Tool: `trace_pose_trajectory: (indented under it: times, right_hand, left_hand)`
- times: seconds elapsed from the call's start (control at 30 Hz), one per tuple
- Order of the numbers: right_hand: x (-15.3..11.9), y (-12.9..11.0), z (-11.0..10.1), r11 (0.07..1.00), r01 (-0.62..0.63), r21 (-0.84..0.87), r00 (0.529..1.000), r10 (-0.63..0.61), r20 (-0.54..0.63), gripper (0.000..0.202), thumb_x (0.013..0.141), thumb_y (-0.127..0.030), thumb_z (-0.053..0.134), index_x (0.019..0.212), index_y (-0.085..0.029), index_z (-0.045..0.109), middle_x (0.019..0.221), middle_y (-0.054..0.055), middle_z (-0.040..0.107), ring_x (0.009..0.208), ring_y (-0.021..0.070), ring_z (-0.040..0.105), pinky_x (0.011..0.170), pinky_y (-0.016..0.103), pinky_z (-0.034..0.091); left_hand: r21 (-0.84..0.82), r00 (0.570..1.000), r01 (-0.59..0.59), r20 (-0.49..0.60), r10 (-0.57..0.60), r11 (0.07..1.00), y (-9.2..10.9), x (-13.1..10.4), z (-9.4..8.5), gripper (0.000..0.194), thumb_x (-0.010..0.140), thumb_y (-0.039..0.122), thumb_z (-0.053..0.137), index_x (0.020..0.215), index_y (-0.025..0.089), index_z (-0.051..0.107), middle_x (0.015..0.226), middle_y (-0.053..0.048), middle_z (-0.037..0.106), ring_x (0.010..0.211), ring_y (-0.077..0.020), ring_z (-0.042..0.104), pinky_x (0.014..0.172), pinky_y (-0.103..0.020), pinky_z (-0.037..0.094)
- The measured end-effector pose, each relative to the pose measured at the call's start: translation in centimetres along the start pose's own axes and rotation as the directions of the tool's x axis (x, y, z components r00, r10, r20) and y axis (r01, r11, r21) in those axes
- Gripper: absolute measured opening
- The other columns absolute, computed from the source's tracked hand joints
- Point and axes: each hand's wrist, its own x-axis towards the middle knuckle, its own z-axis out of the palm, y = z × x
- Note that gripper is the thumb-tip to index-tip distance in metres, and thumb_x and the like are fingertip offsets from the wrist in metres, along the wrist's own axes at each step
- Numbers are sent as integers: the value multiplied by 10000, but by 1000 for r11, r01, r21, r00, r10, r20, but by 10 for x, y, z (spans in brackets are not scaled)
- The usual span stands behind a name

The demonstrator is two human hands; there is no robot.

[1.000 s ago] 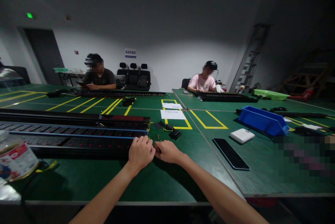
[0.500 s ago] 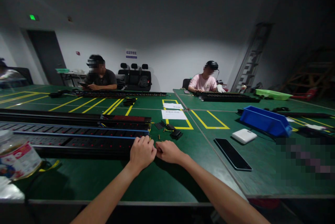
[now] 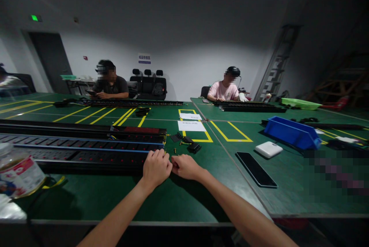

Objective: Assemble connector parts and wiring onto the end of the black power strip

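Note:
My left hand is closed at the right end of a long black strip dotted with red. Whether its fingers grip that end is hidden behind the knuckles. Close by on the right, my right hand is curled too, its fingertips nearly meeting the left hand. Anything pinched between the two is out of sight. Just beyond the hands lie a small black part and a small brass-coloured piece. Another long strip with blue edges runs behind the first.
To the right lie a phone, a white case and a blue bin. A jar stands at the left edge. White paper labels lie ahead. Across the green table sit two people with long black strips before them.

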Motion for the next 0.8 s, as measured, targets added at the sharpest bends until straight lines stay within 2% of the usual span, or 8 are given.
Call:
trace_pose_trajectory:
  times: [0.8]
  right_hand:
    - [1,1,3,1000,6,18,1000,-5,-17,128,906,-297,555,858,-199,623,804,33,689,686,151,578,591,286,207]
  left_hand:
    - [-9,1000,5,-27,-5,1000,0,0,2,143,864,214,528,795,182,649,842,-86,619,840,-252,559,756,-410,346]
